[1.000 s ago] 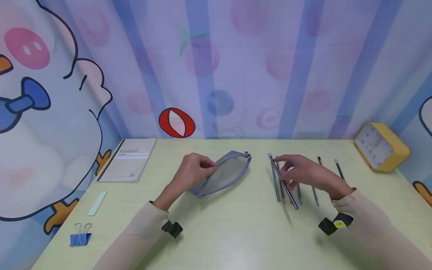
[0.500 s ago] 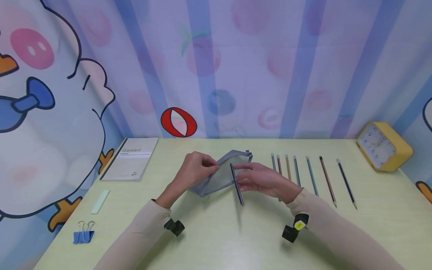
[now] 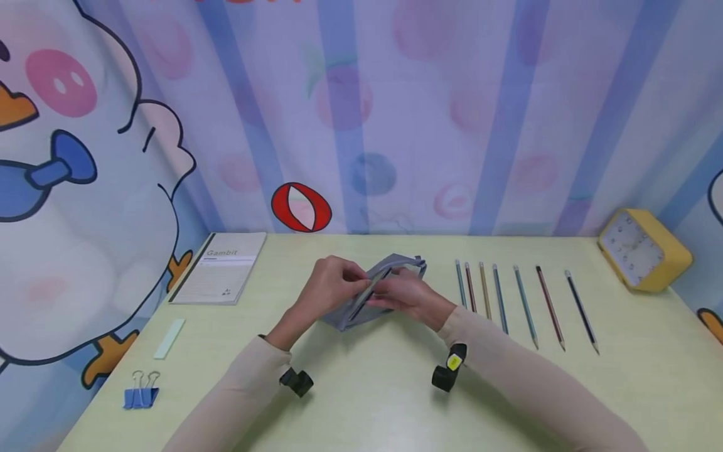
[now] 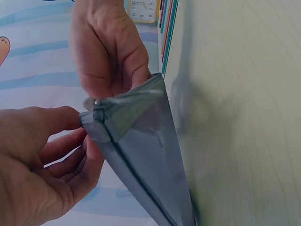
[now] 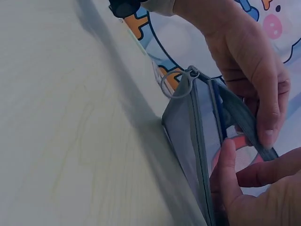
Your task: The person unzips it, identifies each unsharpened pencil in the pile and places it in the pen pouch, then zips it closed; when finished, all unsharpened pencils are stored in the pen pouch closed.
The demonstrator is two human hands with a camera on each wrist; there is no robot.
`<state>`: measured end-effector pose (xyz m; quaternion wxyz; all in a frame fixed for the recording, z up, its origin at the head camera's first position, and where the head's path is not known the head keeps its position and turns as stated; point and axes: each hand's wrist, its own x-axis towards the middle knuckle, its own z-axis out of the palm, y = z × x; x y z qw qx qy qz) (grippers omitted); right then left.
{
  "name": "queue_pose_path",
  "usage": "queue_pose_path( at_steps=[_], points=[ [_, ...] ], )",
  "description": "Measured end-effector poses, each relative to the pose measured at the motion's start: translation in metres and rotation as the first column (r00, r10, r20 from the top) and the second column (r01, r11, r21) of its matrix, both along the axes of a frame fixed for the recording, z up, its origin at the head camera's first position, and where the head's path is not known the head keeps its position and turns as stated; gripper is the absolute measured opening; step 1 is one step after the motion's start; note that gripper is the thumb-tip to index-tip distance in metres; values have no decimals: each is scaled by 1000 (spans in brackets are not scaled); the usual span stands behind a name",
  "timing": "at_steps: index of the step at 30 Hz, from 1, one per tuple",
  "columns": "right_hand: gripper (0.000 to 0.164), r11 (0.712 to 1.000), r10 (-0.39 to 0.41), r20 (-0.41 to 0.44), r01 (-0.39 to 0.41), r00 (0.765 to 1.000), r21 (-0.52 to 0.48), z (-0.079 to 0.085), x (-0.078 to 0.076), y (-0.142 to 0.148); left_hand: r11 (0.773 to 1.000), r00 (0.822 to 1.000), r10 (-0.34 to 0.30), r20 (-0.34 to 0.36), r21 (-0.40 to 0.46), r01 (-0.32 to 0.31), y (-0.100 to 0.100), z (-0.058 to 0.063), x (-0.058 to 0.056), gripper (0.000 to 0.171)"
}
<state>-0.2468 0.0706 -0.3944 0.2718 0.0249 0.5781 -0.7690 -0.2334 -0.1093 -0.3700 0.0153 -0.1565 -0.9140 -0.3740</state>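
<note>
A grey mesh zip pouch stands with its mouth unzipped at the middle of the table. My left hand pinches the far-left edge of its opening between thumb and fingers. With my right hand I hold a dark pencil, which lies slanted within the pouch's mouth, along the opening. The fingers of that hand reach inside the mouth, partly hidden by the mesh in the left wrist view. A ring pull hangs from the zip end in the right wrist view.
Several pencils lie in a spread row to the right, below a yellow clock. On the left are a notebook, a pale green strip and a blue binder clip. A patterned curtain backs the table.
My right hand has picked the dark pencil up from the row, carried it left and brought it into the pouch's mouth. My left hand keeps its pinch on the pouch's edge.
</note>
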Motion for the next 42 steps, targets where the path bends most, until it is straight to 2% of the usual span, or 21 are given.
queue_pose_path(
  at_steps=[4,7,10,14,19,25,29,32,35,38,42],
  points=[
    [86,999,-38,3,38,999,35,-4,-4,-4,1000,1000,4,-6,-1,-4,0,-1,0,11],
    [76,996,-61,9,60,998,63,-5,-7,-5,1000,1000,1,-14,-6,-1,0,-2,-1,11],
    [79,995,-75,30,73,997,73,-5,-8,-5,1000,1000,-1,-14,-13,1,0,-2,-1,11],
    [90,997,-67,43,65,997,50,-3,-4,-4,1000,1000,7,-6,-11,-7,-1,-1,0,11],
    [86,999,-19,27,18,999,27,3,7,0,1000,1000,10,0,-7,-10,-1,-1,0,12],
    [78,995,76,-56,-72,996,73,11,25,11,1000,1000,5,-17,-14,-5,-1,-1,1,12],
    [61,981,141,-170,-115,975,157,14,36,22,1000,1000,12,-15,-17,-12,-1,0,0,13],
    [46,962,178,-267,-110,947,250,15,41,35,1000,1000,21,-4,-13,-21,-2,1,0,13],
    [40,941,203,-339,-87,919,326,14,42,50,1000,1000,30,8,-4,-30,-2,1,0,13],
    [40,925,216,-356,-74,909,372,14,40,66,999,999,35,16,5,-35,-3,2,1,12],
    [41,900,224,-353,-55,908,432,15,36,87,999,999,31,25,16,-31,-2,1,2,11]
  ],
)
